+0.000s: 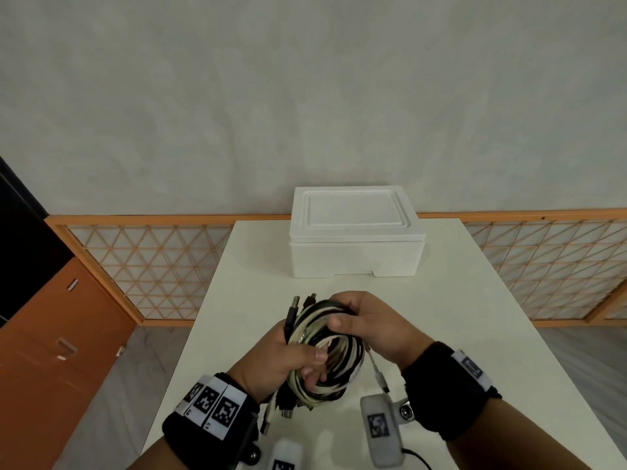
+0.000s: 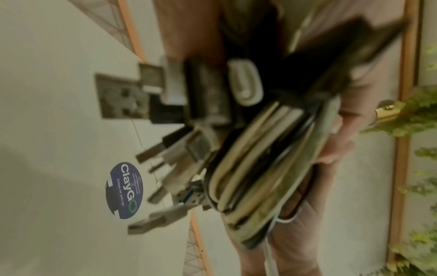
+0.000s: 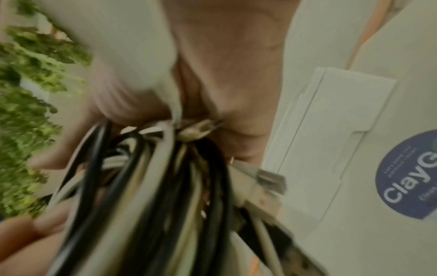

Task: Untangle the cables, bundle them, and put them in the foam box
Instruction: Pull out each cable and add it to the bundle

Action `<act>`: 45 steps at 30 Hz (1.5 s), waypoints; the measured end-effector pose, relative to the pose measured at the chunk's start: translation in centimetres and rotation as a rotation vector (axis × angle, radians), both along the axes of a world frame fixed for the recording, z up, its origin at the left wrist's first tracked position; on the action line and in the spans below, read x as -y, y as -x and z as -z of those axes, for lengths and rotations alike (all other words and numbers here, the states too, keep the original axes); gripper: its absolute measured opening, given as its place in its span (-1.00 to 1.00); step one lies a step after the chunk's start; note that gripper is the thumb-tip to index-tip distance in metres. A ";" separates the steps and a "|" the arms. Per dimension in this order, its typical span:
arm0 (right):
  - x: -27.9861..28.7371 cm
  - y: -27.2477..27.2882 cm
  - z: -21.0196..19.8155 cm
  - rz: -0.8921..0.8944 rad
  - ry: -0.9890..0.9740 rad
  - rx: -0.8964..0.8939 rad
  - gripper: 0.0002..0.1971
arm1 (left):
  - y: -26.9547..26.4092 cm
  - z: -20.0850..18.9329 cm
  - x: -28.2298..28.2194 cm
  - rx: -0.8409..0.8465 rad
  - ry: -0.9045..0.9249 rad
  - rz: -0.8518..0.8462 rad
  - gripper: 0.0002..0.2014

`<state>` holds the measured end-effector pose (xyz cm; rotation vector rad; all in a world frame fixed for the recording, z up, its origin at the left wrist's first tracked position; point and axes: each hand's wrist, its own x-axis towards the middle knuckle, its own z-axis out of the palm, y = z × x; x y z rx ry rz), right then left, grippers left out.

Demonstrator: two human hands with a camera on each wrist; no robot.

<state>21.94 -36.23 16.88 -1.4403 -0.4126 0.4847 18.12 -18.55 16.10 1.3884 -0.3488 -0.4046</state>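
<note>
A coiled bundle of black and white cables is held in the air above the near part of the white table. My left hand grips the bundle's lower left side, thumb over the coils. My right hand grips its upper right side, fingers curled over the loops. USB plugs stick up at the top left and more plugs hang below the coils. One white lead dangles at the right. The white foam box stands beyond, lid on. The cable loops fill the right wrist view.
A round blue sticker is on the table top. An orange lattice screen runs behind the table. An orange and black cabinet stands at the left. Green foliage shows at the edge of the wrist views.
</note>
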 end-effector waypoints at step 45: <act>-3.8 4.4 3.1 0.502 -0.150 -0.377 -0.85 | 0.9 1.7 2.0 -0.114 0.075 -0.454 -0.75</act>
